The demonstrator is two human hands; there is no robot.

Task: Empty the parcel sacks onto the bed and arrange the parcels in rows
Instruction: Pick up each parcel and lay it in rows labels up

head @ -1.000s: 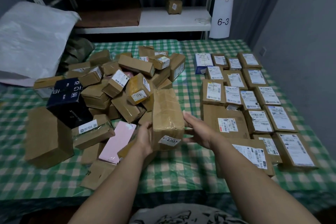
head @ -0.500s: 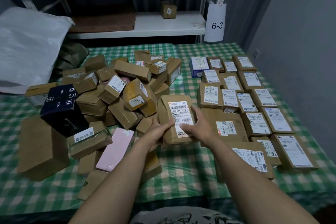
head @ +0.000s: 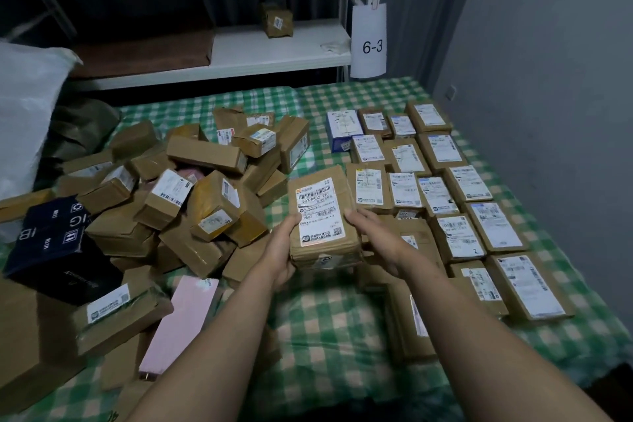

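A green checked bed (head: 325,319) fills the grey room, a white sack (head: 27,120) slumped at its left edge. The left hand (head: 282,250) and right hand (head: 376,240) clasp a labelled parcel (head: 322,216) above the bed's middle.

Both bare arms are stretched forward from the bottom of the view, side by side. The left hand (head: 281,252) is curled round the left edge of a brown box (head: 322,212), with its thumb laid on top. The right hand (head: 378,238) is wrapped round the right edge, thumb on top too. The box is held up between the two hands.
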